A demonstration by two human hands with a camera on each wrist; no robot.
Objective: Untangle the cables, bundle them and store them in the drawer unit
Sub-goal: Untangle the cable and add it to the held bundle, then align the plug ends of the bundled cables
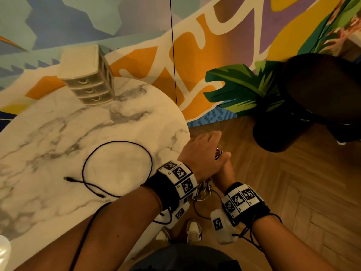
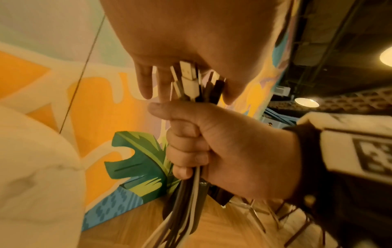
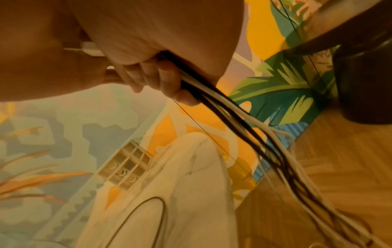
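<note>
Glossy marble-look table [image 1: 58,133] at nine o'clock; translucent plastic drawer unit [image 1: 88,79]; wood floor [image 1: 293,182]; smooth rubbery cables [image 2: 191,193].

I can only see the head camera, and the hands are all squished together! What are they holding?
Observer: The right hand grips a bunch of cables in its fist.
Operator: What colours are they?
Observer: Some are white and some are dark. They hang loose below the fist.
Operator: What's the top hand doing?
Observer: The left hand sits over the plugs sticking up from the fist, with its fingers beside them. I cannot tell if it pinches them.
</note>
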